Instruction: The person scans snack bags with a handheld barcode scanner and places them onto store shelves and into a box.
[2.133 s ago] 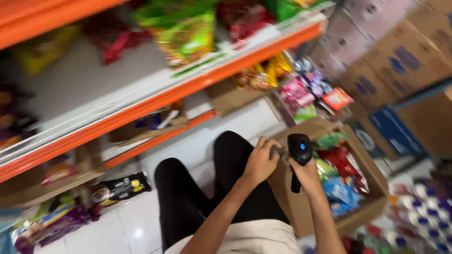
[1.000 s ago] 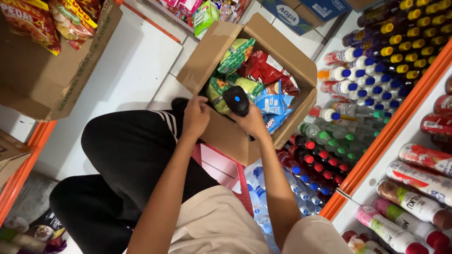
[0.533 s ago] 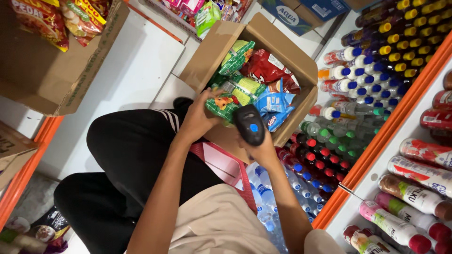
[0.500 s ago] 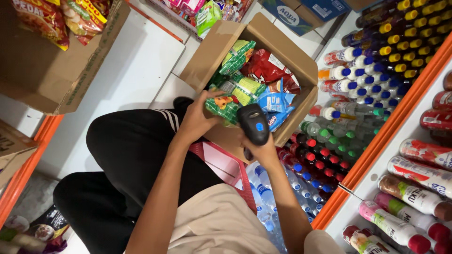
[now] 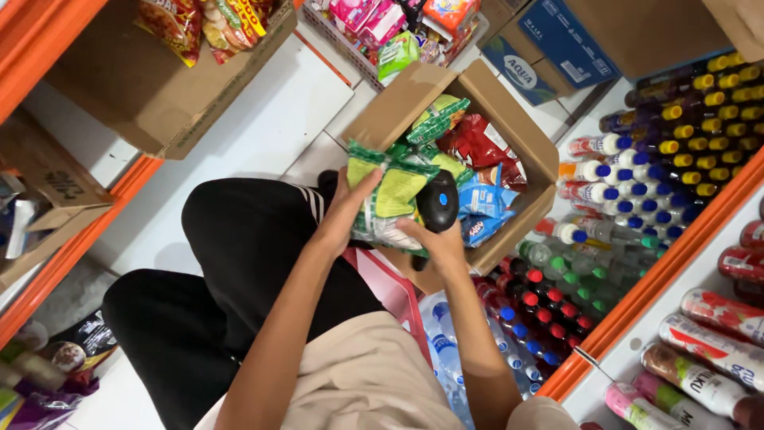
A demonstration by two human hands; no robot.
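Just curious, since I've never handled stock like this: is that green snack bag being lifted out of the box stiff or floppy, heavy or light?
Probably floppy: the green snack bag creases where the left hand pinches it. Likely light, since one hand lifts it. The glossy film may be slippery.

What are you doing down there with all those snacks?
A person is crouched on a shop floor between shelves. The left hand holds up a green snack bag, and the right hand grips a black handheld scanner right beside it. Just beyond the hands sits an open cardboard box full of more snack bags, with bottled drinks lined up beside it.
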